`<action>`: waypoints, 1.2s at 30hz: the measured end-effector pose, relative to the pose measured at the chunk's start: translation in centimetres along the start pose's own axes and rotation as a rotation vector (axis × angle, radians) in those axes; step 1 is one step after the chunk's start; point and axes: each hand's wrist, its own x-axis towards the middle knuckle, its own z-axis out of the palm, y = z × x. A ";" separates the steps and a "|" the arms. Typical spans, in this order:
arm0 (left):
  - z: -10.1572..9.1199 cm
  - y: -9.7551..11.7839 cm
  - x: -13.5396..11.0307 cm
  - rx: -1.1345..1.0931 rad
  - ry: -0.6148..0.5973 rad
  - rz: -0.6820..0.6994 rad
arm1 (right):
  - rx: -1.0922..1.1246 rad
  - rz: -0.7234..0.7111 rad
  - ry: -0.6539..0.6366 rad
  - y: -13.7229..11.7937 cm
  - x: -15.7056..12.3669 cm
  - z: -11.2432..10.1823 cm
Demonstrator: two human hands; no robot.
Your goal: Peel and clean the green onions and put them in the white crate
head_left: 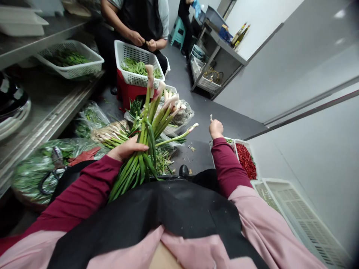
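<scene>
My left hand (127, 148) is wrapped round a bunch of green garlic (144, 130), bulb ends up and leaves hanging over my lap. One stalk leans out of the bunch to the right. Out to the right over the baskets, my right hand (216, 129) is closed. A small pale stub (211, 118) sticks up from its fingers; it resembles a garlic bulb end, but the rest is hidden. Beyond the bunch lie more white-ended stalks (108, 131) and a plastic bag of trimmings (182, 114).
Facing me sits a person (140, 22), hands over a white basket of greens (117, 56) on a red stool (126, 89). At left are a metal shelf (64, 112) and bagged greens (28, 172) with scissors (46, 181). Red chillies (246, 160) and white crates (294, 190) stand at right.
</scene>
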 end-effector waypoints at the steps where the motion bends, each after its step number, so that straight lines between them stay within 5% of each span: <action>1: 0.0 0.0 0.0 0.012 -0.004 0.010 | 0.019 0.022 -0.005 0.4 -0.1 0.4; 7: 0.7 0.6 0.0 0.124 0.053 0.057 | 0.428 -0.262 -0.444 -3.0 -5.4 6.7; 10: 0.7 0.7 0.1 0.162 0.054 0.040 | 0.571 -0.256 -0.365 -5.1 -8.4 8.3; 12: 0.7 0.7 0.2 0.187 0.050 0.048 | 0.765 -0.225 -0.248 -6.3 -9.7 7.9; 14: 0.7 0.7 0.3 0.219 0.039 0.069 | 1.005 -0.208 -0.261 -7.5 -10.5 6.9; 21: 0.9 0.3 0.3 0.254 -0.009 0.052 | 1.638 -0.091 -0.667 -10.4 -11.8 3.8; 26: 1.0 0.5 -0.1 0.148 0.022 0.042 | 1.680 -0.180 -0.805 -9.4 -12.0 2.9; 36: 0.9 0.1 -0.1 0.036 0.012 -0.007 | 1.666 -0.191 -0.729 -9.3 -12.3 2.4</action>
